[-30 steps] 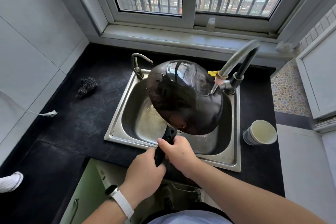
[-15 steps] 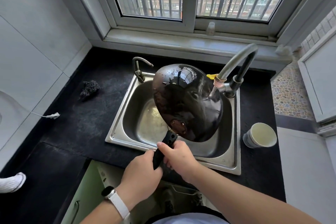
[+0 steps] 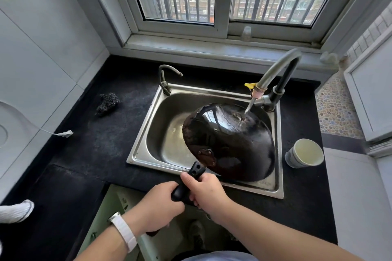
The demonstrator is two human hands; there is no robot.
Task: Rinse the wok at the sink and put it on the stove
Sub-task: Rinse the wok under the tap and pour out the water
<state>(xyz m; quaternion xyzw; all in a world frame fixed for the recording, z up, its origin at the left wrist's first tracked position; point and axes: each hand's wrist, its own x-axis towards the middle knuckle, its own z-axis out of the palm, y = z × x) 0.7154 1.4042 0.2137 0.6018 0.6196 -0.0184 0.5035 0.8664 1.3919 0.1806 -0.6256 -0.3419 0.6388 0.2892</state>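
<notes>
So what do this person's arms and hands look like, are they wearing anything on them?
The left hand and right hand are bare: no gloves, and no rings that I can see. No sleeves are in view. The one thing worn is a smooth white wristband on the left wrist, like a watch or fitness band strap.

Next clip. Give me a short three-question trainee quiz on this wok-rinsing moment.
1. True or false: the left hand and right hand both grip the handle of the wok.
2. Water from the tap lands on the wok's: A) inside, B) outer underside, C) handle?
3. Fill in: the cup stands on the counter, to the ___ of the sink.
Key: 1 true; 2 B; 3 right.
</notes>
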